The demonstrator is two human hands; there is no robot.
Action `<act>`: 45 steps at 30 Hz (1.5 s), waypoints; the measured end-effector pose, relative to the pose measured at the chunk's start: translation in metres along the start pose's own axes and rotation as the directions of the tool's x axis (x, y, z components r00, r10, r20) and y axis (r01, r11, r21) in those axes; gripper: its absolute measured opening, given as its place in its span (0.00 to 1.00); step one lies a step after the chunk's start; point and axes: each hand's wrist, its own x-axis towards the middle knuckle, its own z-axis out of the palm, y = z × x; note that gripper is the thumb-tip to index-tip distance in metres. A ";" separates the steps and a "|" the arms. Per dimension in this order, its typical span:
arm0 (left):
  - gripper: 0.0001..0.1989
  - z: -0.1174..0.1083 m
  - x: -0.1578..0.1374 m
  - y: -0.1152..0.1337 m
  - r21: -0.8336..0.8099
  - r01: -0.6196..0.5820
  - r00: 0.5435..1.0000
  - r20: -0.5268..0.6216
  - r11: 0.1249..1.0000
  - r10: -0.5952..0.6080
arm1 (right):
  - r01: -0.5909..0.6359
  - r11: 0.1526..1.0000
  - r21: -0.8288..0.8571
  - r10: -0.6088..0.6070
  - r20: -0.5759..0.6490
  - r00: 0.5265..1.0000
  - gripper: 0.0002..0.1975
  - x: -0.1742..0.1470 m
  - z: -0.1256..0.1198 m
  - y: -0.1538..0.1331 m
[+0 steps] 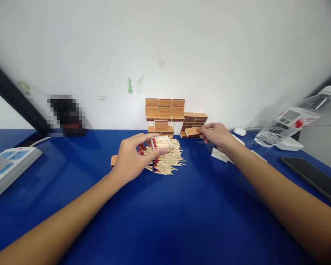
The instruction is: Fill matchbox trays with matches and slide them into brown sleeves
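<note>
My left hand (135,152) grips a white matchbox tray (167,140) with red-tipped matches in it, held above a heap of loose matches (168,162). Between the thumb and fingers of my right hand (216,135) is an orange matchbox cover (191,131), close in front of a stack of matchboxes (195,118). Further left, more orange matchboxes (164,110) are stacked against the wall. Another orange matchbox piece (114,160) lies on the table, partly hidden behind my left hand.
On the blue table (165,221), white trays (220,155) lie under my right forearm. A plastic bottle (289,119) leans at the right, near a dark phone (314,176) and a small white case (239,131). A power strip (15,165) stands at the left.
</note>
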 end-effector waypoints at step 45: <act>0.21 -0.004 0.000 0.007 -0.032 -0.008 1.000 0.004 0.999 0.008 | 0.474 0.690 -0.547 -0.523 0.076 0.849 0.17 -0.004 0.011 0.009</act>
